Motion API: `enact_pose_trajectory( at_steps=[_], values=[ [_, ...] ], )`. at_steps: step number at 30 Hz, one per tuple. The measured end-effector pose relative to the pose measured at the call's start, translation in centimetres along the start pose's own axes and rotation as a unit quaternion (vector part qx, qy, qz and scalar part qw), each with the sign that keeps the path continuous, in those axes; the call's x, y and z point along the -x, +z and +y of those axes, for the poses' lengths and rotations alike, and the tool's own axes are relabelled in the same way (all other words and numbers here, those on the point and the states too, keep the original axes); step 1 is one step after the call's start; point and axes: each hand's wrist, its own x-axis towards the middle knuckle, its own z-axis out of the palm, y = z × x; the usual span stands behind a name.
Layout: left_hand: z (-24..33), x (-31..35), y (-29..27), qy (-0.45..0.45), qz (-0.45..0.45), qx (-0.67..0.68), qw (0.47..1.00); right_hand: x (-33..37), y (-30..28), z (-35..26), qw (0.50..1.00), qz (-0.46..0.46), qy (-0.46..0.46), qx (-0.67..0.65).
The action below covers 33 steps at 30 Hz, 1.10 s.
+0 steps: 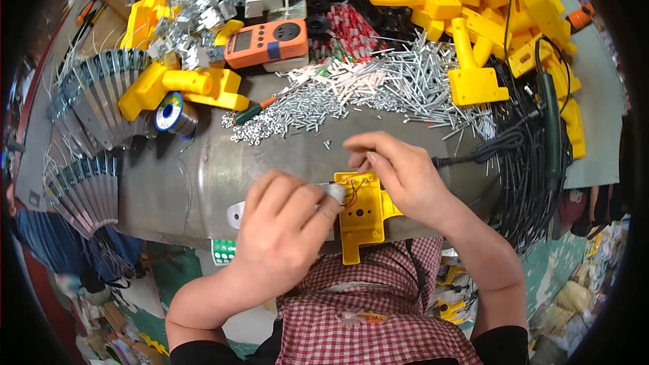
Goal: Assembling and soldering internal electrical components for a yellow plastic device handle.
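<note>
A yellow plastic housing half (pixel 362 216) lies open at the front edge of the bench, with thin red and dark wires (pixel 351 195) inside its upper part. My left hand (pixel 280 230) is closed over a flat grey metal plate (pixel 236 215) that reaches toward the housing; its rounded end with a hole sticks out to the left. A white cover or wrap (pixel 336 192) shows at a fingertip by the housing. Above the housing's upper right corner hovers my right hand (pixel 399 172), thumb and fingers pinched together; whatever they hold is hidden.
Loose screws (pixel 422 74), washers (pixel 247 128) and white sleeves (pixel 358 81) lie beyond my hands. An orange meter (pixel 267 44), a solder spool (pixel 177 115) and fanned metal strips (pixel 84 189) stand left. Yellow housings (pixel 473 0) and black cables (pixel 524 196) fill the right.
</note>
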Motion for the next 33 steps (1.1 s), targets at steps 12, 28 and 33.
enact_pose_trajectory(
  at_steps=[12, 28, 33],
  values=[
    [-1.5, -5.0, 2.5, -0.029, 0.0, 0.058, 0.998, 1.7, -0.2, 0.3, 0.984, 0.101, 0.115, -0.091],
    [-3.5, -6.2, 2.3, 0.076, -0.049, 0.099, 0.991, 0.9, -0.5, 1.0, 0.982, 0.042, 0.062, -0.174],
    [-3.7, -6.5, 1.9, 0.141, -0.029, 0.038, 0.989, 0.9, 0.5, 1.6, 0.949, 0.064, 0.057, -0.304]
  ],
)
